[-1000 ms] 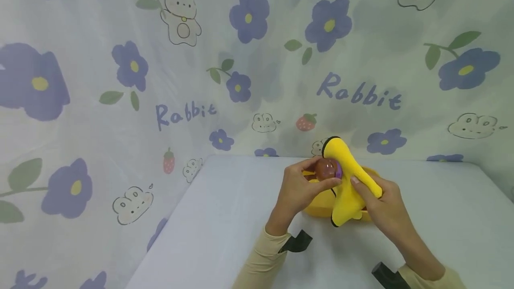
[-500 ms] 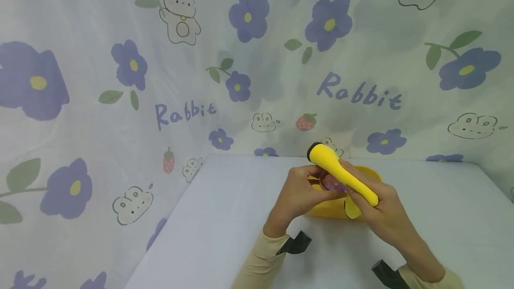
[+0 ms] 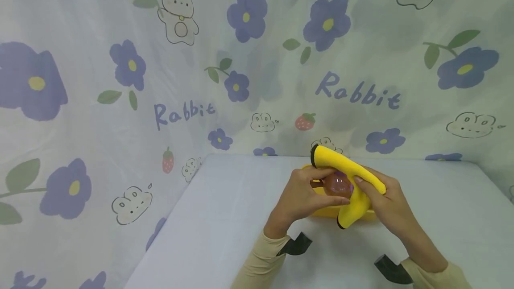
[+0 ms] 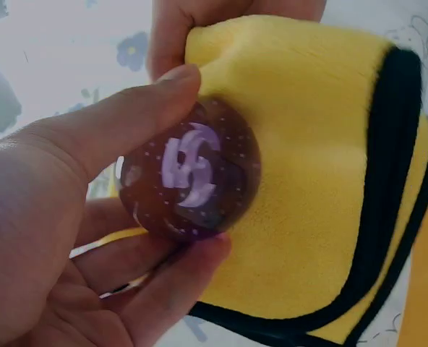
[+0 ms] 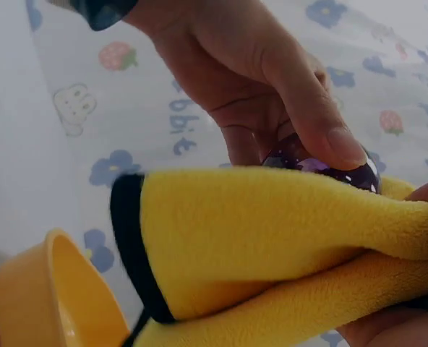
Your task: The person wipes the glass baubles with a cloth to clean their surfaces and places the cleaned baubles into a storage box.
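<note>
My left hand (image 3: pixel 298 194) grips a glossy see-through ball (image 3: pixel 336 185) between thumb and fingers. In the left wrist view the ball (image 4: pixel 232 155) looks dark purple and amber, with a pale purple mark and small specks. My right hand (image 3: pixel 388 200) holds a folded yellow cloth (image 3: pixel 341 163) with black edging, which lies against the ball's far side. The right wrist view has the cloth (image 5: pixel 250 238) in front, covering the ball's lower part. Both hands are raised above the table.
Behind and below the hands, a yellow basin (image 3: pixel 326 212) stands on the white table (image 3: pixel 217 226), partly hidden; its contents cannot be made out. A patterned curtain (image 3: pixel 277 88) with flowers and rabbits hangs behind the table and on the left.
The right hand has moved the cloth over and around the ball, folding and tilting it differently. The left hand has kept hold of the ball, which has shifted slightly right and down.
</note>
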The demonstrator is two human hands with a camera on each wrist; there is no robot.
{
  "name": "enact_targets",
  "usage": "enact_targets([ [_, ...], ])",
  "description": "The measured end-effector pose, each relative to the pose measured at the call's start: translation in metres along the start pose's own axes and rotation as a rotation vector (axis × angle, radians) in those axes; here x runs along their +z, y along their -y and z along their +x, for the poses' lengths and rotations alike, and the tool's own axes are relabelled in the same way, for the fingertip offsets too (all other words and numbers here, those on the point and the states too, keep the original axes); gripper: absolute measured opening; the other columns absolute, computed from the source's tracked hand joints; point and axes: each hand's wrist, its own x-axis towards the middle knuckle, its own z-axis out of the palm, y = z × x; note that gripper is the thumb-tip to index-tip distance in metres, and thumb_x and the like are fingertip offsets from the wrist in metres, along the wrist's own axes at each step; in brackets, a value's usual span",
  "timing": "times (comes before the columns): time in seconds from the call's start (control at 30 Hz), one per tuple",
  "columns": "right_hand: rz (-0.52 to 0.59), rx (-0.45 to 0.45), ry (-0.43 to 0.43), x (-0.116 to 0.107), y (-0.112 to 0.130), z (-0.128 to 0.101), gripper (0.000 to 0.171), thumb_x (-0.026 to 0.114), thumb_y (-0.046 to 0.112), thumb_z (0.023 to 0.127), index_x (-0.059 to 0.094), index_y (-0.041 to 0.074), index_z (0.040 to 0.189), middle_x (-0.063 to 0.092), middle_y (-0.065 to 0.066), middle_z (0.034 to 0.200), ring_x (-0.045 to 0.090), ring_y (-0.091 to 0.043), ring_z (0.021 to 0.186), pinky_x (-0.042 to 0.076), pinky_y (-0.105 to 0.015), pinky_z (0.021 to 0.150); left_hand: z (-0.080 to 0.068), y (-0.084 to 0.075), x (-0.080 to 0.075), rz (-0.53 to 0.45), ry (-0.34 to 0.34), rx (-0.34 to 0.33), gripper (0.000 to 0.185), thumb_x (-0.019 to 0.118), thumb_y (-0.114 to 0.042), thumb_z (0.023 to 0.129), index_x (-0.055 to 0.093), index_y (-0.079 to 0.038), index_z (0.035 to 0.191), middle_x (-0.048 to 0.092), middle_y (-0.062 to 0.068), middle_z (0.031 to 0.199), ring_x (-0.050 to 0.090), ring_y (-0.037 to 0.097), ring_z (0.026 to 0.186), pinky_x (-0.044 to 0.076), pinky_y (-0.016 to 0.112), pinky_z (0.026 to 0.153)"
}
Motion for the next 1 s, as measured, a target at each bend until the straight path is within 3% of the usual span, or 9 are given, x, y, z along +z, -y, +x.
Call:
enact_targets([
  [0.07, 0.043, 0.051, 0.014, 0.0, -0.003, 0.001, 0.032, 0.052, 0.017, 0.108, 0.061, -0.002, 0.132, 0.059, 0.001, 0.086, 0.06, -0.014, 0.065, 0.058, -0.027, 0.054, -0.001, 0.001, 0.0, 0.009, -0.015, 0.031, 0.059, 0.095, -0.023, 0.074, 0.072, -0.01, 0.127, 0.077, 0.005, 0.113, 0.07, 0.006, 0.094, 0.059, 0.012, 0.078],
  [0.13, 0.157, 0.077, 0.03, 0.0, -0.006, 0.002, 0.032, 0.049, 0.018, 0.11, 0.059, -0.003, 0.132, 0.061, 0.0, 0.089, 0.064, -0.014, 0.069, 0.061, -0.028, 0.058, -0.001, 0.002, 0.001, 0.02, -0.037, 0.068, 0.062, 0.095, -0.021, 0.074, 0.071, -0.008, 0.129, 0.077, 0.007, 0.114, 0.071, 0.008, 0.096, 0.059, 0.011, 0.078],
  [0.3, 0.519, 0.057, 0.116, 0.004, -0.011, 0.002, 0.027, 0.041, 0.01, 0.112, 0.059, 0.007, 0.131, 0.066, 0.0, 0.106, 0.072, -0.013, 0.086, 0.066, -0.03, 0.072, -0.003, 0.007, 0.004, -0.01, -0.148, 0.108, 0.066, 0.096, -0.015, 0.071, 0.07, -0.004, 0.131, 0.078, 0.011, 0.111, 0.074, 0.011, 0.098, 0.061, 0.014, 0.079],
  [0.37, 0.572, 0.046, 0.137, 0.005, -0.011, 0.001, 0.026, 0.04, 0.01, 0.112, 0.06, 0.012, 0.129, 0.066, 0.0, 0.108, 0.072, -0.012, 0.088, 0.066, -0.029, 0.074, -0.003, 0.008, 0.006, -0.037, -0.197, 0.094, 0.067, 0.096, -0.013, 0.071, 0.07, -0.003, 0.132, 0.078, 0.012, 0.11, 0.075, 0.012, 0.097, 0.062, 0.017, 0.078],
  [0.5, 0.525, 0.074, 0.118, 0.008, -0.007, 0.0, 0.025, 0.042, 0.014, 0.112, 0.057, 0.008, 0.131, 0.065, -0.001, 0.106, 0.07, -0.01, 0.083, 0.065, -0.026, 0.072, -0.002, 0.008, 0.01, -0.077, -0.261, 0.042, 0.064, 0.094, -0.012, 0.073, 0.069, -0.004, 0.132, 0.078, 0.012, 0.114, 0.076, 0.013, 0.101, 0.063, 0.021, 0.078],
  [0.7, 0.264, 0.133, 0.06, 0.01, 0.001, -0.003, 0.039, 0.047, 0.023, 0.111, 0.05, -0.007, 0.137, 0.063, 0.001, 0.096, 0.066, -0.013, 0.074, 0.063, -0.028, 0.062, -0.001, 0.005, 0.017, -0.132, -0.299, -0.075, 0.059, 0.092, -0.016, 0.077, 0.069, -0.007, 0.131, 0.076, 0.01, 0.12, 0.073, 0.012, 0.107, 0.063, 0.022, 0.082],
  [0.8, 0.183, 0.156, 0.043, 0.01, 0.004, -0.003, 0.044, 0.048, 0.027, 0.111, 0.05, -0.005, 0.141, 0.064, 0.001, 0.099, 0.068, -0.013, 0.077, 0.064, -0.03, 0.064, 0.0, 0.005, 0.018, -0.126, -0.309, -0.073, 0.061, 0.091, -0.019, 0.079, 0.066, -0.008, 0.134, 0.074, 0.009, 0.121, 0.072, 0.013, 0.108, 0.063, 0.022, 0.083],
  [1.0, 0.126, 0.17, 0.036, 0.008, 0.007, -0.001, 0.046, 0.051, 0.026, 0.11, 0.05, -0.004, 0.144, 0.065, -0.006, 0.101, 0.069, -0.013, 0.077, 0.064, -0.03, 0.064, 0.001, 0.007, 0.017, -0.075, -0.296, -0.066, 0.069, 0.09, -0.023, 0.081, 0.06, -0.005, 0.141, 0.072, 0.01, 0.126, 0.072, 0.015, 0.111, 0.062, 0.021, 0.086],
])
